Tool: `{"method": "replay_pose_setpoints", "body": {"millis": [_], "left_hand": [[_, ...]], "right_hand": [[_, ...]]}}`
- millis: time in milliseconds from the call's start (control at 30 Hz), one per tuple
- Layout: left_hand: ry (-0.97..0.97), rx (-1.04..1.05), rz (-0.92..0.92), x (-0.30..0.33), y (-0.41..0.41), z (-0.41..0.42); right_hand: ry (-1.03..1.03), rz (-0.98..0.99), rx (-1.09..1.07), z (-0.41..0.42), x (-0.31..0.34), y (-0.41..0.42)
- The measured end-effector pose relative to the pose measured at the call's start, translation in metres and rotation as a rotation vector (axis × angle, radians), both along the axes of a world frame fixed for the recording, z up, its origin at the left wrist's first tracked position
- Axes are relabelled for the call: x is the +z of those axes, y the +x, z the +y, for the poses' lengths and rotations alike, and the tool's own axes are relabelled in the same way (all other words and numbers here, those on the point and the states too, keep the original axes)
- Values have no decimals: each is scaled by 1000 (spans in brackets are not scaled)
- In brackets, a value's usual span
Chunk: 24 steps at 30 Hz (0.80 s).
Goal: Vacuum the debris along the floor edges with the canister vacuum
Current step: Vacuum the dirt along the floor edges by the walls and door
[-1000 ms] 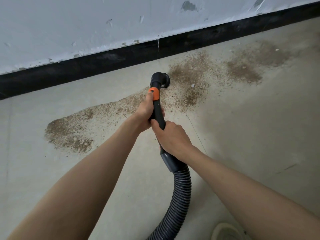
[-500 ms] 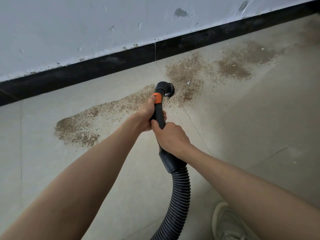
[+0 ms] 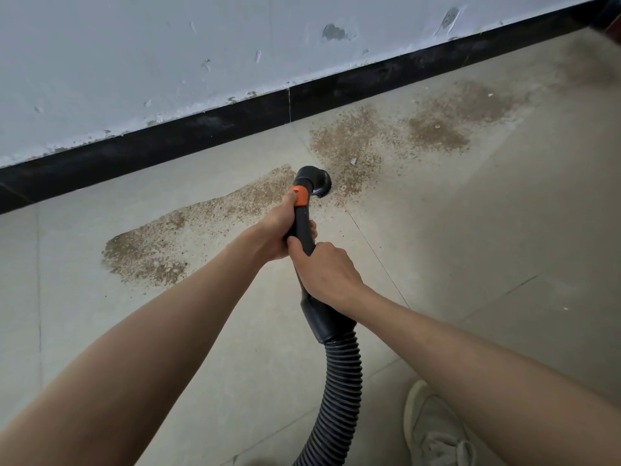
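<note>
Nearest, the ribbed hose point(image 3: 339, 391) climbs from beside a pale shoe point(image 3: 433, 428) to the wand handle point(image 3: 304, 230). The right hand point(image 3: 327, 272) is the rear grip, fingers wrapped round the handle; the left hand point(image 3: 277, 230) is curled round it just ahead, under the orange collar point(image 3: 300, 196). Beyond both, the nozzle point(image 3: 314, 183) sits on the floor point(image 3: 470, 247), with debris point(image 3: 161, 250) left of the grips, more beyond, and right along the black skirting point(image 3: 201, 132). Judging by this, most remains.

The hose point(image 3: 339, 391) and shoe point(image 3: 433, 428) run past the bottom edge.
</note>
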<state>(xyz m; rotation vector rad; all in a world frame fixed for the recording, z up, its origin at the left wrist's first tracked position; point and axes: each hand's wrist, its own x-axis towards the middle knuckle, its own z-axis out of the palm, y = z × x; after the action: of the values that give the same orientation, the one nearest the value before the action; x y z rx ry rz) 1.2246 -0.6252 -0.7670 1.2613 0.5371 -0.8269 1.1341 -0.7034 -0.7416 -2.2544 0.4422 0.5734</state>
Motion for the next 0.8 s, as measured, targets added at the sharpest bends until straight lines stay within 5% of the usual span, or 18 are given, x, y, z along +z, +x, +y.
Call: {"method": "replay_pose_setpoints", "body": {"millis": [800], "left_hand": [[-6,-64,15,0,-25,-4]], "right_hand": [[47,-6,-34,-3,0,-32]]}}
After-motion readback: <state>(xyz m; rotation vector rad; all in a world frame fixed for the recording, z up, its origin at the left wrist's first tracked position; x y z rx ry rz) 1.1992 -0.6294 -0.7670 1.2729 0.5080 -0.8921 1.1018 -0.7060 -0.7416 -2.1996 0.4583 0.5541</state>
